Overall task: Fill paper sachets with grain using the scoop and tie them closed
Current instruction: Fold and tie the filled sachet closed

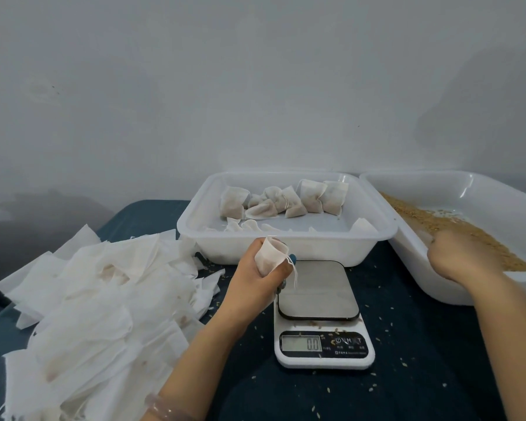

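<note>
While the left hand (255, 278) curls its fingers round an open-mouthed paper sachet (271, 258), holding it upright just above the far left corner of the kitchen scale (319, 314), a thin string (295, 275) hangs from the sachet over the steel plate. The scale's display reads 0.0. The right hand (459, 256) reaches over the near rim of the white tray (438, 180) on the right and lies on the brown grain (468, 235); its fingers are hidden behind its back, so I cannot tell whether they are spread or gripping anything. Behind the scale, a second white tray (331, 249) holds filled sachets (286, 202). Empty sachets (104, 293) lie heaped at the left of the dark desk (407, 344), which is flecked with loose grains.
</note>
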